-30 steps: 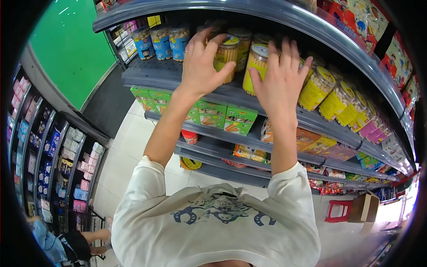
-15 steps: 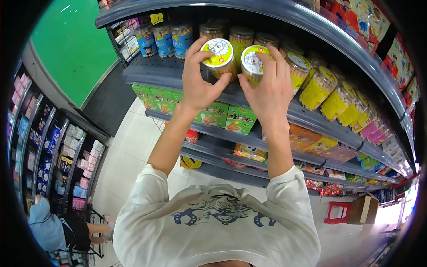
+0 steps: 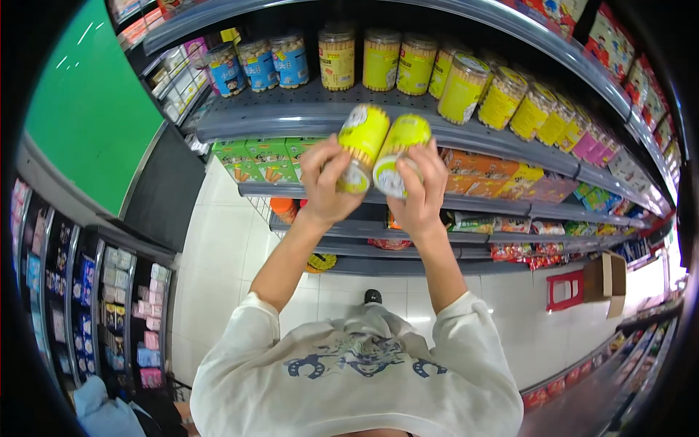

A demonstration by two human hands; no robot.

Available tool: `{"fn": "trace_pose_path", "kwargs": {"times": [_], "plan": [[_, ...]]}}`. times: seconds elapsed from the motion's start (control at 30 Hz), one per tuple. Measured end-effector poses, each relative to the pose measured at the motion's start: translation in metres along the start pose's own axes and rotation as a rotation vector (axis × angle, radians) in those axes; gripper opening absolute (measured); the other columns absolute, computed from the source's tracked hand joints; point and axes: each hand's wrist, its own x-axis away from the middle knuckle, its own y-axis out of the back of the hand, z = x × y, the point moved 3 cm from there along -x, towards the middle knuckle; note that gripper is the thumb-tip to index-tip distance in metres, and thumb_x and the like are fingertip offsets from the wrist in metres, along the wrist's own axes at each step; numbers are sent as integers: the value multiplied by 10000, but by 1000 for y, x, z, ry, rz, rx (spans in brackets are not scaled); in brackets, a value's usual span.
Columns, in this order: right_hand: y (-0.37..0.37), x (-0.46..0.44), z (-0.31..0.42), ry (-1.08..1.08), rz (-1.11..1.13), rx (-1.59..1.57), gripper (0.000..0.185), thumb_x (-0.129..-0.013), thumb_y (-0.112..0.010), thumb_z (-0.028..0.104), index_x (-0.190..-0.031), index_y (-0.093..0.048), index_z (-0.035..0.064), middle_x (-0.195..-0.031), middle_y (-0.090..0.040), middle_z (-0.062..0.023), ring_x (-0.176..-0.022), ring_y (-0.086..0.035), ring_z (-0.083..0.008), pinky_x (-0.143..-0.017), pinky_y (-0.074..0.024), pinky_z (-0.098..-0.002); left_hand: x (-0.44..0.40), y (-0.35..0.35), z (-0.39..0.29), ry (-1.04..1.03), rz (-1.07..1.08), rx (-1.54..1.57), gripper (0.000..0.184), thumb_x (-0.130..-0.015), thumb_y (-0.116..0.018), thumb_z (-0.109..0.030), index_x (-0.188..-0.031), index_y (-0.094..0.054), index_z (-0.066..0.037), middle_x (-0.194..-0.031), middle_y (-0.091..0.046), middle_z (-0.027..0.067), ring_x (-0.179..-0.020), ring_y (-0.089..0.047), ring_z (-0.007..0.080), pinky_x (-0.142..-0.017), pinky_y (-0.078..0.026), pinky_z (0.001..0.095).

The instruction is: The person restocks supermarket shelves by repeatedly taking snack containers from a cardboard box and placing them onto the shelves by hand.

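Observation:
My left hand (image 3: 326, 180) is closed around a yellow-labelled jar of biscuit sticks (image 3: 365, 131), tilted with its round lid toward me. In my right hand (image 3: 424, 188) is a second yellow-labelled jar (image 3: 408, 134), its white and green lid also facing me. The two jars lean close together in front of the shelf edge; some fingertips are blurred. Behind them, a row of similar yellow jars (image 3: 381, 61) stands upright on the perforated grey shelf (image 3: 291, 109).
Blue-labelled jars (image 3: 290, 61) stand at the shelf's left. Green snack boxes (image 3: 266, 162) and orange boxes (image 3: 466, 171) fill the shelf below. A red stool (image 3: 564, 290) and cardboard box (image 3: 604, 280) are on the floor at right. Another person (image 3: 105, 411) is at lower left.
Both hands have drawn the two jars back from the shelf toward me and tipped them, so their labelled sides now show. The standing row behind is now more exposed.

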Motion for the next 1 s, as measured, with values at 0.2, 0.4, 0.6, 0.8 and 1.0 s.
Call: {"fn": "trace_pose_path", "kwargs": {"times": [0.2, 0.4, 0.6, 0.8, 1.0], "plan": [[42, 109, 67, -574, 273, -14, 773, -549, -782, 9, -1254, -467, -19, -1233, -528, -208, -1120, -519, -387, -971, -427, -424, 99, 40, -54, 320, 229, 311, 721, -570, -782, -29, -1208, -447, -52, -1146, -502, 157, -1035, -516, 364, -905, -413, 446], [104, 210, 131, -1258, 466, 30, 800, -582, -795, 87, -1294, -436, 24, -1203, -539, -187, -1123, -520, -363, -950, -442, -400, 215, 63, -139, 978, 570, 527, 703, -605, -801, -103, -1211, -465, 18, -1157, -501, 190, -1087, -501, 343, -948, -393, 423], [171, 256, 160, -1375, 470, 101, 751, -624, -800, 133, -1283, -455, 34, -1210, -538, -169, -1117, -533, -340, -957, -444, -382, 230, 65, -210, 875, 945, 621, 675, -600, -793, -103, -1191, -489, 11, -1151, -514, 188, -1093, -502, 346, -952, -397, 414], [255, 262, 148, -1373, 435, 185, 753, -616, -782, 115, -1287, -451, 32, -1231, -517, -177, -1157, -500, -340, -965, -441, -385, 215, 1, -266, 669, 1096, 723, 650, -578, -774, -41, -1169, -507, -15, -1155, -520, 176, -1100, -503, 354, -953, -410, 409], [377, 266, 140, -1367, 402, 282, 733, -614, -764, 109, -1277, -460, 37, -1223, -516, -154, -1148, -502, -340, -952, -451, -400, 186, -74, -375, 530, 1068, 775, 689, -566, -779, -26, -1194, -494, -26, -1165, -521, 167, -1103, -497, 355, -942, -414, 414]]}}
